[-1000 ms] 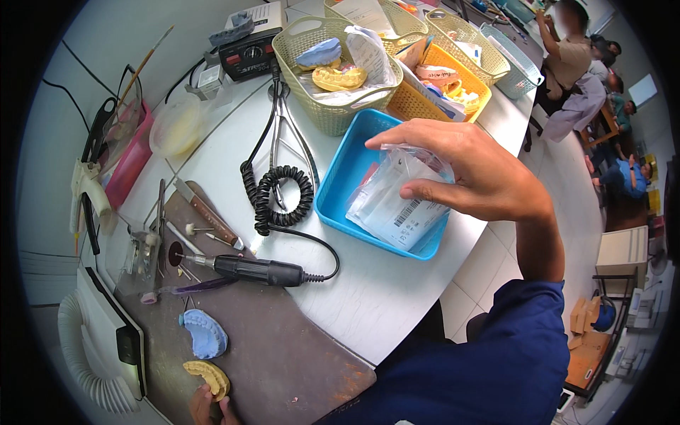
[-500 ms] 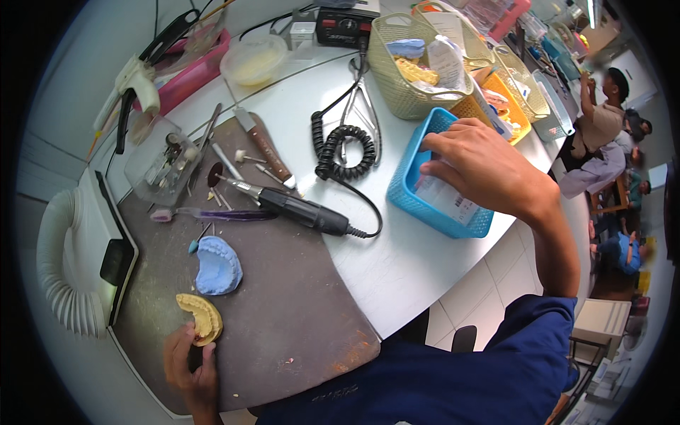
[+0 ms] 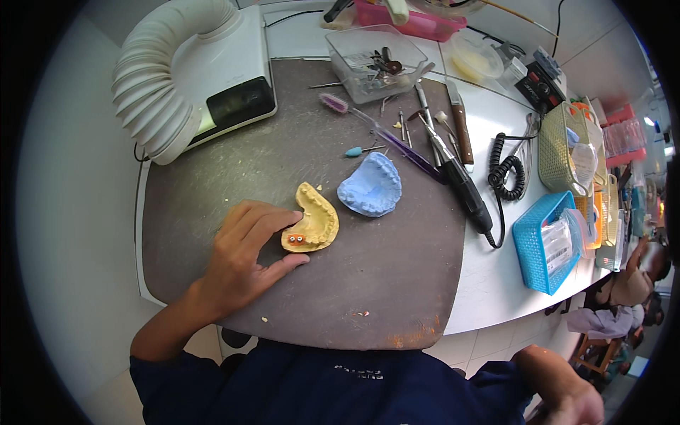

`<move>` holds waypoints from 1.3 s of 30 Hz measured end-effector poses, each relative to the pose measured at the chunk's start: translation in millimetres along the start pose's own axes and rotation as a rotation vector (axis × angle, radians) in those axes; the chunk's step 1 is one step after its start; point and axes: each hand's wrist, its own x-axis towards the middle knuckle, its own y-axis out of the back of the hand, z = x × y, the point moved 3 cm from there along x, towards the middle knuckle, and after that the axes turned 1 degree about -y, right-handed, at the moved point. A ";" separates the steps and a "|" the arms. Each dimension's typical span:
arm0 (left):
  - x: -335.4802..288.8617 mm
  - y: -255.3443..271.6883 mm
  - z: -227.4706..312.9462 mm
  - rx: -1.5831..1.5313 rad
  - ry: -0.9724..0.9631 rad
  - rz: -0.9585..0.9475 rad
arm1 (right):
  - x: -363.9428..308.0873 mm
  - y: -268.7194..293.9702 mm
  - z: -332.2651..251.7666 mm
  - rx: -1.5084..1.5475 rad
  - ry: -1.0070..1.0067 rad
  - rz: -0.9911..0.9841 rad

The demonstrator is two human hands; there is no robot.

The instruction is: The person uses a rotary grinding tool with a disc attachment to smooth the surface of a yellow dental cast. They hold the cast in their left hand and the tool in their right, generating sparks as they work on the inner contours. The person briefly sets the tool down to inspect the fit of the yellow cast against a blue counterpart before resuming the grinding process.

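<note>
A yellow plaster dental cast (image 3: 326, 225) lies on the dark work mat, with two small white ring-like pieces set in an orange patch at one end. My left hand (image 3: 244, 248) curls around that end, its index fingertip on the inner edge and its thumb along the near side. To the right of it sits a blue dental cast (image 3: 370, 185), apart from my fingers. My right hand (image 3: 577, 404) is low at the right edge, beside my body. Its fingers are hidden, so I cannot see anything in it.
A black handpiece (image 3: 467, 198) with a coiled cord, a purple toothbrush (image 3: 404, 147) and a brown-handled knife (image 3: 460, 127) lie beyond the casts. A clear box (image 3: 354, 78) holds small burs. At right stands a blue basket (image 3: 531, 248); a white hose (image 3: 152, 99) stands far left.
My view has swung to the left. My right hand has left the blue basket and come down beside my body. My left hand has stayed at the yellow cast.
</note>
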 end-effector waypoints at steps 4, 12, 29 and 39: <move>8.0 2.0 -0.5 -0.045 -0.055 -0.005 | -2.4 -24.0 -25.4 0.174 0.021 0.005; 31.5 10.7 -14.2 -0.535 0.075 0.056 | -52.7 -170.7 -35.1 0.683 -0.889 -0.919; 7.4 -14.8 -29.1 -1.153 0.159 0.094 | -78.2 -221.7 -74.6 1.024 -1.228 -0.523; 6.6 -13.3 -29.6 -1.208 0.201 0.062 | -80.9 -224.0 -73.8 1.054 -1.269 -0.562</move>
